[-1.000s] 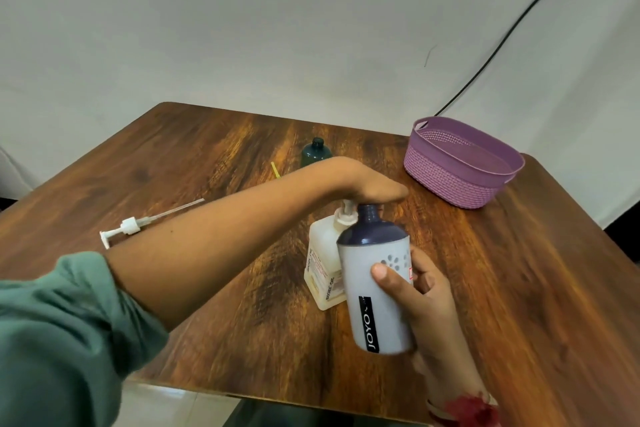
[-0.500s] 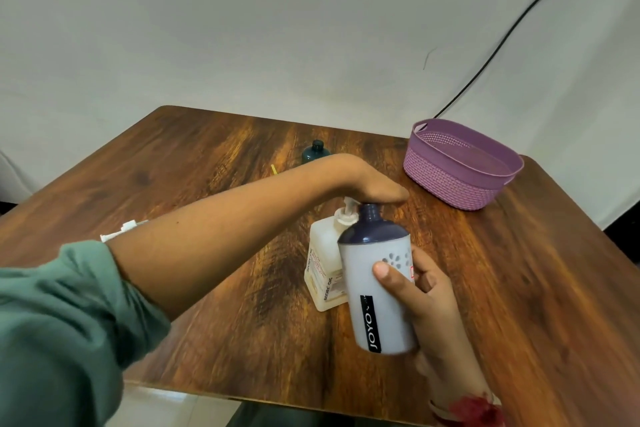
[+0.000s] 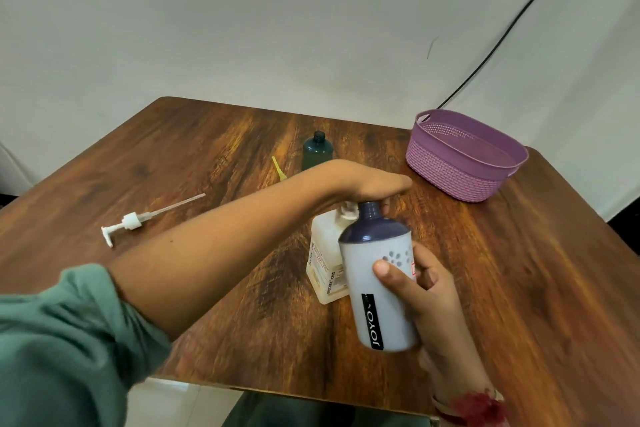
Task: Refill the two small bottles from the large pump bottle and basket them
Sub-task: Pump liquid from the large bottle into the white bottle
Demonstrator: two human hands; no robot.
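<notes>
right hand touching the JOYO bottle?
Touching. The head view shows the right hand wrapped round the JOYO bottle, with the thumb pressed on its front.

grey bottle [image 3: 381,291]: frosted pale body, dark purple shoulder, open neck, black "JOYO" strip; off the table [image 3: 519,288], slightly tilted, gripped by the right hand [image 3: 433,291]; neck just beside the pump spout.
pump bottle [image 3: 325,263]: cream, squarish, labelled, upright; white pump head under the left hand [image 3: 374,184].
teal bottle [image 3: 317,152]: small, dark, uncapped, upright, behind the pump bottle.
basket [image 3: 450,170]: purple, oval, woven pattern; far right, well apart from the bottles.
</notes>
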